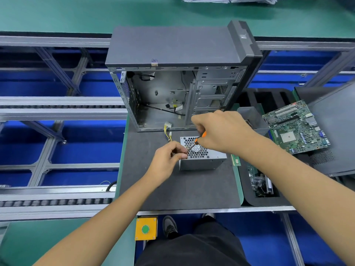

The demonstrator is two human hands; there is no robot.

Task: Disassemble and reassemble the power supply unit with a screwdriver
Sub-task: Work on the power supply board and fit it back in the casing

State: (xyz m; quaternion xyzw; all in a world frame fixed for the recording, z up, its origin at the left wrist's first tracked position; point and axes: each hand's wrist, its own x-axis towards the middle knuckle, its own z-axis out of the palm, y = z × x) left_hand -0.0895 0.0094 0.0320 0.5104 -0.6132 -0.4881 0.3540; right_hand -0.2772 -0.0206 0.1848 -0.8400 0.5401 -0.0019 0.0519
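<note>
A silver power supply unit with a honeycomb fan grille lies on the dark mat. Its yellow and black cables run toward the open computer case behind it. My right hand grips an orange-handled screwdriver, its shaft slanting down left to the unit's near left corner. My left hand sits at that corner, thumb and fingers pinching around the screwdriver tip. Whatever is at the tip is hidden by the fingers.
A motherboard lies on the right beside a case side panel. A black foam tray holds parts and a memory stick. Conveyor rails run on the left. A yellow box with a green button hangs below the bench edge.
</note>
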